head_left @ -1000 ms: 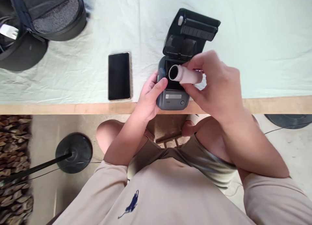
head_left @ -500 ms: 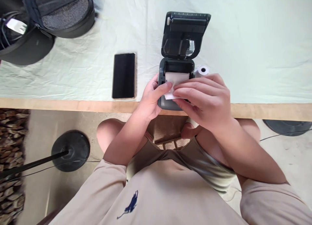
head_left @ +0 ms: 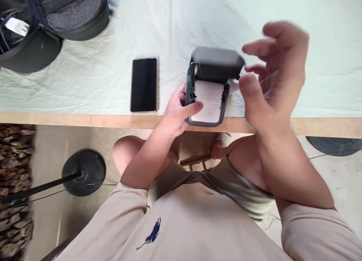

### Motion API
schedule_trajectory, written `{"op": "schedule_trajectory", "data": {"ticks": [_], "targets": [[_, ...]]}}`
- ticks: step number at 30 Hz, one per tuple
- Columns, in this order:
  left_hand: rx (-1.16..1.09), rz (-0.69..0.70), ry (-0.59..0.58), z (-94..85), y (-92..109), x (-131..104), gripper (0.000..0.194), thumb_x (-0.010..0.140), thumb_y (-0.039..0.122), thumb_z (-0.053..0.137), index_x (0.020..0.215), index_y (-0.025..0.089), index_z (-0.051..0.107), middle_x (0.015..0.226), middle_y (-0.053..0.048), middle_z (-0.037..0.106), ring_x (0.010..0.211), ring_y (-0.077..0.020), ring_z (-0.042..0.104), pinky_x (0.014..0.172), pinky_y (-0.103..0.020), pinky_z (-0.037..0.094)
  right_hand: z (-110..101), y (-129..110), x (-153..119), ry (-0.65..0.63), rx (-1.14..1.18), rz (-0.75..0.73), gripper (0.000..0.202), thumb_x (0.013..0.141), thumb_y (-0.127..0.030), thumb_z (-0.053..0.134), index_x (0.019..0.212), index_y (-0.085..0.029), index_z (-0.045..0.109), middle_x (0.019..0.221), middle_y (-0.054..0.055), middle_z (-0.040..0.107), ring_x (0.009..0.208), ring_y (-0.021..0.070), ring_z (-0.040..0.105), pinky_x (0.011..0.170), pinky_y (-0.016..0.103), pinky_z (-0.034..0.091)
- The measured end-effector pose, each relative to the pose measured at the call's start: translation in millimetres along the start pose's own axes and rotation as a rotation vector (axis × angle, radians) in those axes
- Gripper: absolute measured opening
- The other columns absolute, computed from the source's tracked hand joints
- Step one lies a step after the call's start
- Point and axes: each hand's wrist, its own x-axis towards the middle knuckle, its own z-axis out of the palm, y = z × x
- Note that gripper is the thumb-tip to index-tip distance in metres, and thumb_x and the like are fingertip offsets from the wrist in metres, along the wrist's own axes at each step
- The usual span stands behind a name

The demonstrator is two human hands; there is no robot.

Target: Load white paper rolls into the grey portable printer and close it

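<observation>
My left hand [head_left: 181,112] grips the left side of a dark grey receipt printer [head_left: 223,115] at the table's front edge, its thumb pressing on white paper [head_left: 208,100]. The paper lies flat over the printer's front half. Above it, the printer's hinged lid [head_left: 217,59] is partly lowered and slightly blurred. My right hand [head_left: 278,72] is raised just right of the lid, fingers apart and curved, with nothing in it; whether a fingertip touches the lid's corner I cannot tell. A spare paper roll [head_left: 234,86] is mostly hidden behind the printer and my right hand.
A smartphone [head_left: 144,85] lies face up left of the printer. An open black case [head_left: 76,31] holding cables and a white plug [head_left: 17,26] sits at the far left. Below the table are round black stand bases [head_left: 84,172].
My right hand has let go of the paper and moved up and right. The lid has swung from upright to partly lowered. The paper now lies flat under my left thumb.
</observation>
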Motion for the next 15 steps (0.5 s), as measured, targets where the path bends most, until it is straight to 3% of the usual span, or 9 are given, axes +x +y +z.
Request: {"op": "schedule_trajectory", "data": {"ticks": [3, 6, 10, 15], "targets": [[0.026, 0.021, -0.039, -2.9, -2, -2, 0.053, 0.069, 0.04, 0.099, 0.113, 0.026, 0.072, 0.09, 0.001, 0.08, 0.092, -0.0287, 0.085, 0.077, -0.037, 0.068, -4, -10, -7, -0.099, -0.082, 0.028, 0.037, 0.104, -0.047, 0.059, 0.139, -0.034, 0.064, 0.128, 0.007, 0.074, 0.114, 0.0289, 0.074, 0.071, 0.04, 0.062], [0.021, 0.012, -0.046, -1.9, -1, -5, 0.062, 0.068, 0.044, 0.1, 0.121, 0.027, 0.071, 0.1, -0.001, 0.082, 0.112, -0.0369, 0.084, 0.085, -0.043, 0.07, -8, -19, -10, -0.179, -0.138, 0.084, 0.035, 0.099, -0.039, 0.067, 0.134, -0.033, 0.068, 0.134, 0.01, 0.072, 0.109, 0.029, 0.073, 0.062, 0.037, 0.059], [-0.009, -0.014, 0.017, 8.1, 4, -12, 0.072, 0.066, 0.057, 0.1, 0.124, 0.027, 0.069, 0.112, -0.005, 0.082, 0.132, -0.0444, 0.076, 0.09, -0.047, 0.07, -9, -29, -11, -0.181, -0.08, 0.165, 0.031, 0.099, -0.038, 0.068, 0.129, -0.032, 0.066, 0.137, 0.01, 0.071, 0.118, 0.0304, 0.073, 0.061, 0.035, 0.06], [0.002, -0.064, -0.008, 19.1, 12, -17, 0.059, 0.073, 0.061, 0.094, 0.116, 0.027, 0.073, 0.098, -0.007, 0.081, 0.107, -0.0382, 0.083, 0.068, -0.038, 0.066, -4, -34, -13, -0.309, 0.104, 0.285, 0.051, 0.096, -0.048, 0.074, 0.142, -0.034, 0.057, 0.14, 0.008, 0.069, 0.123, 0.0316, 0.074, 0.078, 0.043, 0.07]]}}
